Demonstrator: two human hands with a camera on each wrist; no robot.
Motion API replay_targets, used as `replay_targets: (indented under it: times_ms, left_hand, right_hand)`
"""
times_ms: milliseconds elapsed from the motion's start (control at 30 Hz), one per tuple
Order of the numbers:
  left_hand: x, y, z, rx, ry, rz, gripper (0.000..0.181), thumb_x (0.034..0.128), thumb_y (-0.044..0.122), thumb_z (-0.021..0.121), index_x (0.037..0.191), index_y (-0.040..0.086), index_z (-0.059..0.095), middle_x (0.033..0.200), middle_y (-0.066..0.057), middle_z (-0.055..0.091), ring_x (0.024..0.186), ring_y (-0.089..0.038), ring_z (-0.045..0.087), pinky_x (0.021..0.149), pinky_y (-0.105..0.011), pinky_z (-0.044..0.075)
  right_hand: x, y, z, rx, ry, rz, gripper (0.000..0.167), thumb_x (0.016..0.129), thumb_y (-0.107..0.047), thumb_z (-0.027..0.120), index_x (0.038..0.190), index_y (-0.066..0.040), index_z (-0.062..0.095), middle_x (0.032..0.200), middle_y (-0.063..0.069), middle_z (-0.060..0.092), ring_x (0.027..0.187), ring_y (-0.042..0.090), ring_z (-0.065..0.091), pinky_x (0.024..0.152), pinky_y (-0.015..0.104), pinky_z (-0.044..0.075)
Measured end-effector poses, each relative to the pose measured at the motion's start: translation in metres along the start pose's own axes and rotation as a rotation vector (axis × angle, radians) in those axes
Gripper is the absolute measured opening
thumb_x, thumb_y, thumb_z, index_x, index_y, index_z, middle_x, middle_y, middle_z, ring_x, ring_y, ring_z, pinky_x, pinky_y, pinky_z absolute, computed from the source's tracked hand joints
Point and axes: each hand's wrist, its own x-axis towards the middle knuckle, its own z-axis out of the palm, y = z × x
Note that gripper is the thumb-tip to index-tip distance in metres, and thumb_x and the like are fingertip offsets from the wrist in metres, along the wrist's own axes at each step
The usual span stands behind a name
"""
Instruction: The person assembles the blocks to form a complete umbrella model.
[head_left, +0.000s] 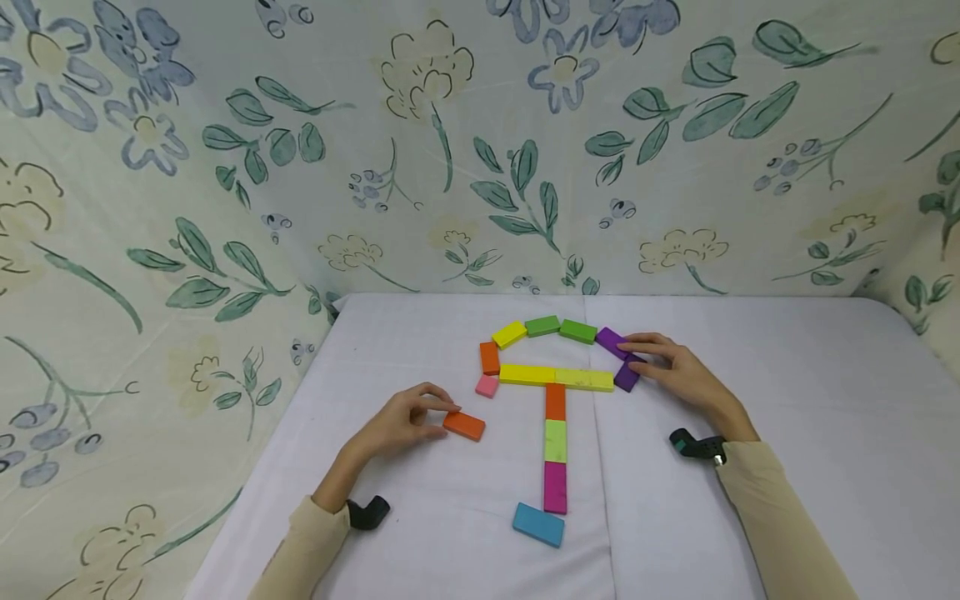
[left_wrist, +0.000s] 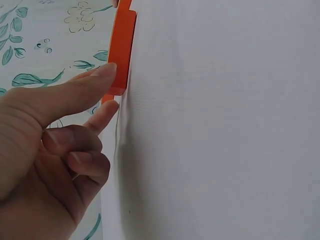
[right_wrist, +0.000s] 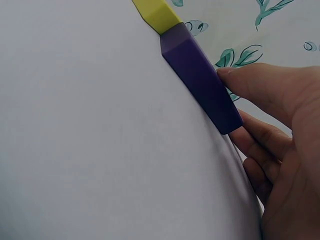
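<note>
My left hand point(head_left: 405, 421) pinches an orange block point(head_left: 465, 426) at its left end, thumb and index finger on it; the left wrist view shows the thumb against this orange block point(left_wrist: 122, 52). At the right end of an arch of blocks, my right hand point(head_left: 678, 375) has its thumb and index finger at two purple blocks, pinching the lower purple block point(head_left: 627, 374). Its index fingertip lies by the upper purple block point(head_left: 611, 341). Seen from the right wrist, the thumb touches a purple block point(right_wrist: 202, 80); the other fingers are partly hidden behind it.
Green blocks point(head_left: 577, 331), a yellow block point(head_left: 510, 334) and an orange block point(head_left: 489, 358) continue the arch. A pink block point(head_left: 487, 386) sits below its left end. Yellow blocks point(head_left: 527, 374) form a bar over a column ending in a magenta block point(head_left: 556, 488). A blue block point(head_left: 538, 524) lies tilted below.
</note>
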Motion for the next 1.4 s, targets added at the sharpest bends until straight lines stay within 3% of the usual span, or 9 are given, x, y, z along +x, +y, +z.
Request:
replay_targets:
  times_ms: [367,567,800,1033,1233,1400]
  left_hand:
    - [0.011,-0.001,0.001,-0.098,-0.081,-0.021,0.035,0.0886,0.013,0.082,0.123,0.013,0.077,0.123,-0.01,0.064,0.074,-0.013,0.046,0.066,-0.02,0.036]
    - [0.012,0.0,0.002,-0.104,-0.092,-0.053,0.035,0.0884,0.011,0.082,0.123,0.014,0.078,0.12,-0.009,0.065,0.074,-0.013,0.045,0.066,-0.019,0.036]
    - [0.014,0.0,0.003,-0.091,-0.097,-0.042,0.032,0.0888,0.01,0.081,0.121,0.013,0.078,0.117,-0.008,0.065,0.074,-0.012,0.045,0.066,-0.018,0.036]
    - [0.012,0.002,0.002,-0.087,-0.132,0.01,0.028,0.0909,0.011,0.079,0.119,0.013,0.078,0.118,-0.007,0.065,0.077,-0.014,0.047,0.068,-0.019,0.037]
    - [0.011,0.012,0.004,-0.073,-0.23,0.115,0.025,0.0926,0.014,0.078,0.117,0.014,0.078,0.117,-0.006,0.067,0.087,-0.016,0.051,0.071,-0.019,0.039]
    - [0.011,0.027,0.009,-0.056,-0.327,0.138,0.025,0.093,0.014,0.078,0.118,0.017,0.079,0.116,-0.004,0.066,0.076,-0.006,0.047,0.068,-0.016,0.037]
  right_hand:
    - [0.002,0.002,0.001,-0.009,0.004,0.003,0.044,0.102,-0.034,0.067,0.142,-0.019,0.064,0.162,0.013,0.038,0.155,0.044,0.022,0.121,0.073,0.016]
    - [0.001,0.0,0.001,-0.007,0.007,0.007,0.043,0.101,-0.032,0.068,0.141,-0.018,0.065,0.161,0.012,0.039,0.155,0.044,0.022,0.121,0.073,0.016]
    - [0.0,-0.002,0.0,-0.004,0.003,0.005,0.042,0.101,-0.031,0.068,0.142,-0.019,0.065,0.161,0.012,0.039,0.155,0.043,0.022,0.121,0.073,0.016]
    - [0.001,0.001,0.0,-0.012,0.008,0.002,0.044,0.101,-0.034,0.068,0.142,-0.019,0.065,0.161,0.012,0.04,0.155,0.043,0.023,0.121,0.072,0.017]
    - [0.001,0.003,0.0,-0.01,0.007,-0.002,0.043,0.101,-0.033,0.068,0.142,-0.019,0.064,0.161,0.012,0.039,0.155,0.044,0.022,0.121,0.073,0.016]
    - [0.002,0.004,0.001,-0.009,0.008,0.0,0.044,0.101,-0.035,0.068,0.142,-0.019,0.064,0.161,0.012,0.039,0.155,0.044,0.022,0.121,0.072,0.015]
